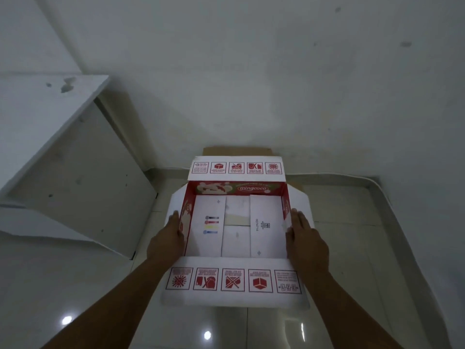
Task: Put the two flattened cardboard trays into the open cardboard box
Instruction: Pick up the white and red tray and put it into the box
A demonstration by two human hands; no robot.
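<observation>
An open cardboard box [236, 285], white with red printing, sits low over the tiled floor with its four flaps spread outward. Its inner walls are red and its bottom shows white panels, one with colour bars. My left hand [167, 238] grips the left wall and my right hand [304, 238] grips the right wall, fingers pointing away from me. A strip of plain brown cardboard [236, 149] shows behind the far flap, and a bit more at the right [297, 187]. Whether that is a flattened tray I cannot tell.
A white wall [276, 84] rises right behind the box. A white cabinet with an angled panel [75, 172] stands to the left. The glossy tiled floor [352, 222] spreads to the right, bordered by a raised white trim [387, 197].
</observation>
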